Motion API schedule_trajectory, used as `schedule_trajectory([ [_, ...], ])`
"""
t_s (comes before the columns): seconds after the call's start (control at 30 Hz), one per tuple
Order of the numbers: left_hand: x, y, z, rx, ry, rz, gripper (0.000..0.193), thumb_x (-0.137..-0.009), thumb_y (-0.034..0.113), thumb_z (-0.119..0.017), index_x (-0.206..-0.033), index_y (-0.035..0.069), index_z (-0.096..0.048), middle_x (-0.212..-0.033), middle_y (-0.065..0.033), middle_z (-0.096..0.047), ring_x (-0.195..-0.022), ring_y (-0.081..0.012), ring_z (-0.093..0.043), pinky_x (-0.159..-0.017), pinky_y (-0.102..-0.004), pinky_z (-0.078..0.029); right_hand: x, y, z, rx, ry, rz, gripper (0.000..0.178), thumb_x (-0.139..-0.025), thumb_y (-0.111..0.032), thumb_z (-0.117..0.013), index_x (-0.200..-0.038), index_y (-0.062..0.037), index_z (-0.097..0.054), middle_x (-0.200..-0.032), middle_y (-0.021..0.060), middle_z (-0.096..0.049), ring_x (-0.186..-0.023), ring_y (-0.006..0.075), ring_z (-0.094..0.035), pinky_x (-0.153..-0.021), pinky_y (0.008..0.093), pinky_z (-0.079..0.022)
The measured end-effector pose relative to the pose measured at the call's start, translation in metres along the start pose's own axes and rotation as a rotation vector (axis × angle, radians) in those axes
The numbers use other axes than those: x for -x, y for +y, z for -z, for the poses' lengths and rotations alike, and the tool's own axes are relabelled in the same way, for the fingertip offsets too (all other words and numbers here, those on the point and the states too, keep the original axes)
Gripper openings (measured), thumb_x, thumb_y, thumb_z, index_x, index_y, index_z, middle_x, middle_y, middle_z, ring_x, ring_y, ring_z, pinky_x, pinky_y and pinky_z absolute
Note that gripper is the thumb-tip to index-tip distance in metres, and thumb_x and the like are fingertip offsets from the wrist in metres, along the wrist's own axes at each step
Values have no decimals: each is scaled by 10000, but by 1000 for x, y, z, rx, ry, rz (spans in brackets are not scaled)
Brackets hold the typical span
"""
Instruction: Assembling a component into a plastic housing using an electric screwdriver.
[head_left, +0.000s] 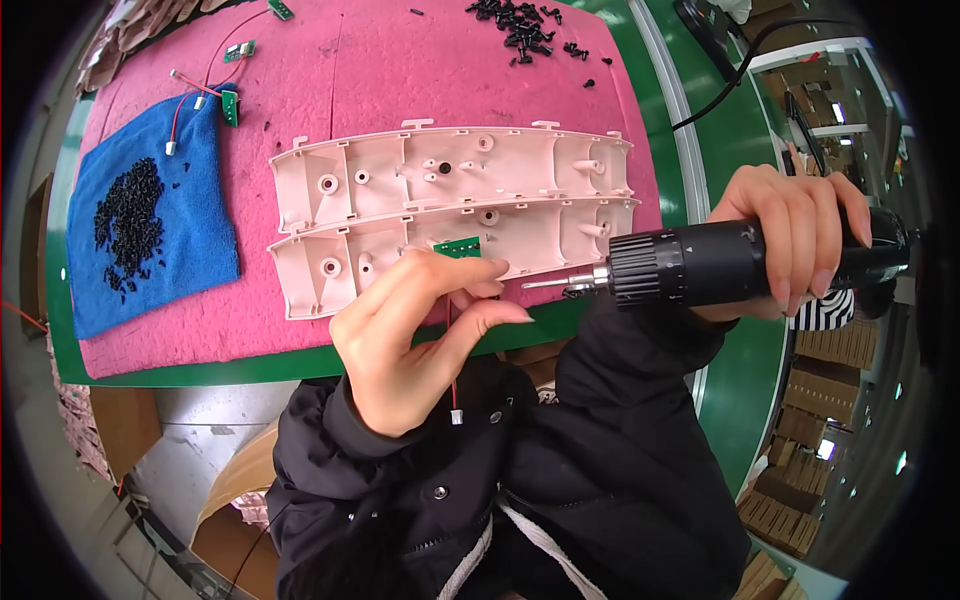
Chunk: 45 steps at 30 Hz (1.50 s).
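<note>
My right hand (800, 240) is wrapped round a black electric screwdriver (690, 264). Its metal bit (550, 284) points left toward my left hand (420, 325). The left thumb and fingers are curled into a pinch; something small and dark shows among them, too hidden to name. Under this hand lies the nearer pale pink plastic shell (310, 290), with a green circuit board (457, 247) in it. A dark red wire with a white connector (457, 416) hangs below the left hand. Just behind sits a second pale pink shell (310, 195), with a black screw (445, 168) in its middle.
Pink foam (300, 80) covers the green table. Small black screws (130, 220) are heaped on a blue cloth (205, 250) at left. Larger black screws (525, 30) lie at the far right. Wired green boards (231, 107) rest behind the cloth. A black cable (740, 75) crosses the right side.
</note>
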<state>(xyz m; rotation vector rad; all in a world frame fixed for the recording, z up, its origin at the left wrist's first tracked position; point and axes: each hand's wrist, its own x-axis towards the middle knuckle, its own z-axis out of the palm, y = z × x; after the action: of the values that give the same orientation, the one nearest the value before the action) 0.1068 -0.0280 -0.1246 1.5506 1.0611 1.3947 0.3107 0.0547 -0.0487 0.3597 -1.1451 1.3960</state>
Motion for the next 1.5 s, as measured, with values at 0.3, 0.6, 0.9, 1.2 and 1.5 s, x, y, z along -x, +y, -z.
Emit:
schedule_trajectory([
  [0.3, 5, -14, -12, 161, 102, -27, 368, -650, -24, -718, -979, -39, -555, -716, -83, -642, -708, -147, -642, -648, -228, -493, 1, 15, -6, -77, 82, 121, 212, -708, 95, -528, -896, 6, -489, -588, 70, -544, -419, 157, -528, -396, 234, -487],
  [0.6, 6, -11, -18, 74, 213, 76, 322, -666, -9, -725, -935, -43, -549, -732, -91, -647, -724, -152, -645, -660, -237, -505, 3, 17, -9, -71, 124, 144, 59, -799, 20, -453, -778, -3, -503, -500, 62, -522, -356, 148, -501, -343, 220, -466],
  [0.9, 8, -7, -17, 121, 198, 64, 365, -651, -40, -726, -958, -36, -529, -763, -104, -640, -741, -154, -634, -676, -251, -496, 1, 16, -10, -60, 133, 133, 42, -773, 36, -488, -788, 0, -503, -505, 62, -527, -360, 149, -507, -349, 222, -477],
  [1.2, 6, -4, -4, -135, 153, -78, 441, -596, -66, -739, -985, -25, -536, -874, -117, -620, -854, -191, -589, -784, -302, -458, 1, 23, -10, 32, -11, 39, 82, -757, 54, -519, -826, 12, -500, -551, 81, -548, -412, 161, -541, -385, 239, -505],
  [1.5, -8, -20, 33, -846, 93, -136, 358, -516, 131, -700, -869, 139, -642, -911, -2, -530, -824, -196, -473, -694, -322, -331, -3, 48, -12, 255, -179, -137, 62, -813, 12, -487, -872, 25, -503, -607, 86, -556, -465, 169, -565, -427, 232, -517],
])
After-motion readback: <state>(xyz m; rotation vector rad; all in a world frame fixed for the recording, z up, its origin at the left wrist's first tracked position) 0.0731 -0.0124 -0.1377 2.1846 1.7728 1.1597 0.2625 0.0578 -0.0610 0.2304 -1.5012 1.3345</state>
